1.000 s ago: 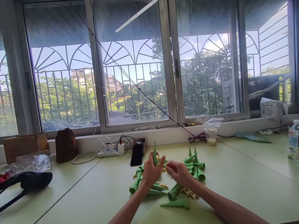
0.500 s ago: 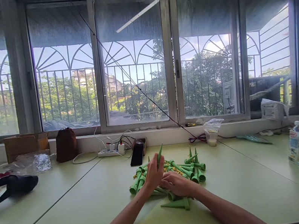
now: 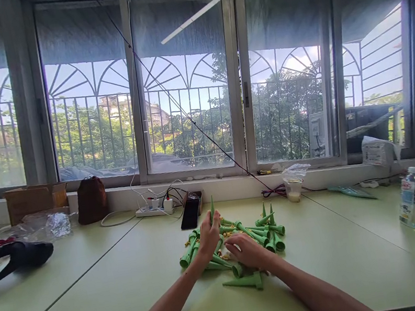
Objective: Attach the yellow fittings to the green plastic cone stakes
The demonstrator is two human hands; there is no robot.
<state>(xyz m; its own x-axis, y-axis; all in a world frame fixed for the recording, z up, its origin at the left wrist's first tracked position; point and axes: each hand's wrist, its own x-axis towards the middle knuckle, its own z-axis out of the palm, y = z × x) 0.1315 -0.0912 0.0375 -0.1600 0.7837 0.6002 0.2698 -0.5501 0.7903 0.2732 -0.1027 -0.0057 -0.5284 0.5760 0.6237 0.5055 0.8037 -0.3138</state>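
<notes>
My left hand (image 3: 209, 236) is closed around a green plastic spike (image 3: 212, 207), its pointed end up, above the left part of a pile. My right hand (image 3: 246, 249) is over the near side of the pile, fingers bent with thumb and fingertips close together; whether they pinch a small piece I cannot make out. Around both hands lie several green cone-shaped spikes (image 3: 247, 232) with hollow round ends, mixed with small yellowish pieces (image 3: 224, 223). One more spike (image 3: 241, 281) lies sideways in front of my right hand.
On the table (image 3: 127, 296), a phone (image 3: 190, 213) and a power strip (image 3: 155, 211) are at the back. A plastic bottle (image 3: 414, 198) stands at right, a cup in a bag (image 3: 294, 189) behind the pile. A black strap-like item (image 3: 18, 260) lies left.
My left hand has shifted slightly left with the spike, which is now more upright. My right hand has drawn apart from the left, and its fingers have curled more.
</notes>
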